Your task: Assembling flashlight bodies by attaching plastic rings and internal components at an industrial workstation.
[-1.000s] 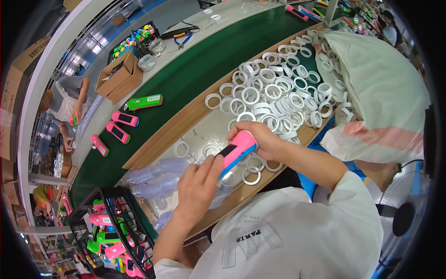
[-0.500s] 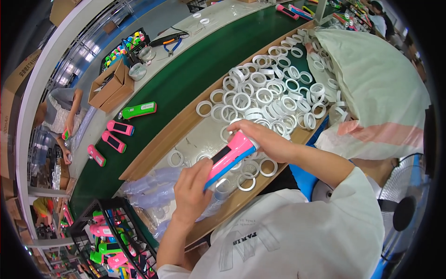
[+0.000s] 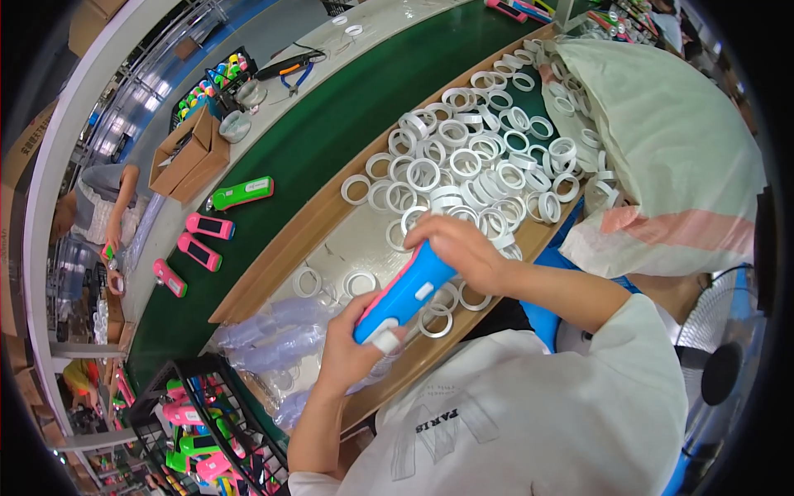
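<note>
A pink and blue flashlight [image 3: 411, 293] is held slantwise in front of me, its blue side with small white buttons turned up. My left hand [image 3: 351, 343] is closed around its lower left end, and something white is wrapped about the thumb. At the upper right end, my right hand [image 3: 463, 248] grips the head, with fingers curled over it, so that end is hidden. Beneath and beyond both hands lie many white plastic rings [image 3: 423, 175], heaped in a long cardboard tray [image 3: 285, 269].
On the green conveyor belt [image 3: 289, 190] lie a green flashlight [image 3: 241, 193] and several pink ones. A black crate [image 3: 198, 368] of flashlights stands at lower left. A big white sack [image 3: 662, 149] leans at right. Clear plastic sleeves [image 3: 285, 339] fill the tray's near end. Another person sits across the belt.
The flashlight has been rolled in my hands: its pink side with the dark panel faced up before, and the blue side does now. Both hands kept their hold.
</note>
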{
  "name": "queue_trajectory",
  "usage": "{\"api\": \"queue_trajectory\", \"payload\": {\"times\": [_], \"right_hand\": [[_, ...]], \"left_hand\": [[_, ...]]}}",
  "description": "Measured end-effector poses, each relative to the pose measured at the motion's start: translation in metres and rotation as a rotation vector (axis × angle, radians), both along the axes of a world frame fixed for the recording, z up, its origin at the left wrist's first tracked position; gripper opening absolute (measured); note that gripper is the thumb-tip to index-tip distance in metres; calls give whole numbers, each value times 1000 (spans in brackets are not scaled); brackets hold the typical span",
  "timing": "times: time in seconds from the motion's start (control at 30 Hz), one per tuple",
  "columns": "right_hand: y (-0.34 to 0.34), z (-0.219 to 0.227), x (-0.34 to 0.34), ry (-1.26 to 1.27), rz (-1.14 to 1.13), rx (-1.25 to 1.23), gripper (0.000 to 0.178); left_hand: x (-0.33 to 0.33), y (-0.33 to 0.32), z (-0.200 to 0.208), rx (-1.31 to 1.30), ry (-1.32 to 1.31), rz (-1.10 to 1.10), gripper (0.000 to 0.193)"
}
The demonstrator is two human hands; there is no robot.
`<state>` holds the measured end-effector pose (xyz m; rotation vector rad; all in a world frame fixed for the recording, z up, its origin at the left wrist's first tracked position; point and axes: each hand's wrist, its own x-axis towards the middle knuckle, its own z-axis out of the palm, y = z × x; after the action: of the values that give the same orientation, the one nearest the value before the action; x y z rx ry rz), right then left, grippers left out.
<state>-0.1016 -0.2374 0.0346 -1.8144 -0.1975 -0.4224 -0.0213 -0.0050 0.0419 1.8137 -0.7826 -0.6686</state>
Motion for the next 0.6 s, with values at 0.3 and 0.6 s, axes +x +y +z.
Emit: {"api": "queue_trajectory", "payload": {"times": [0.3, 0.6], "right_hand": [[-2, -4, 11, 351, -75, 180, 44], [-6, -11, 23, 603, -52, 810, 37]], "left_hand": [[7, -1, -7, -53, -318, 47, 49], [13, -16, -2, -4, -999, -78, 68]]}}
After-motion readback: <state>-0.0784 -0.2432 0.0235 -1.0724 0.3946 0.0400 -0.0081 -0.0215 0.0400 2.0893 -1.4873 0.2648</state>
